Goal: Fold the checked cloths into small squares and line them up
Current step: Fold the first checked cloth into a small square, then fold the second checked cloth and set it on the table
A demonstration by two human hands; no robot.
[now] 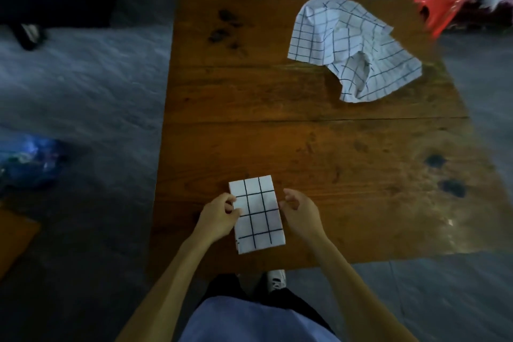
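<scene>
Checked cloths: 1 folded cloth (256, 214) pinched by left hand (219, 215), right hand (301, 215) fingers loose; 1 crumpled cloth (352, 47).

A worn wooden table (333, 147) with dark stains stands on a grey floor (83, 78). Beyond its far right corner a red plastic stool (438, 5) lies tipped. A blue plastic bag (27, 164) sits on the floor to the left, with an orange-brown board (14, 239) nearer the lower left edge.
</scene>
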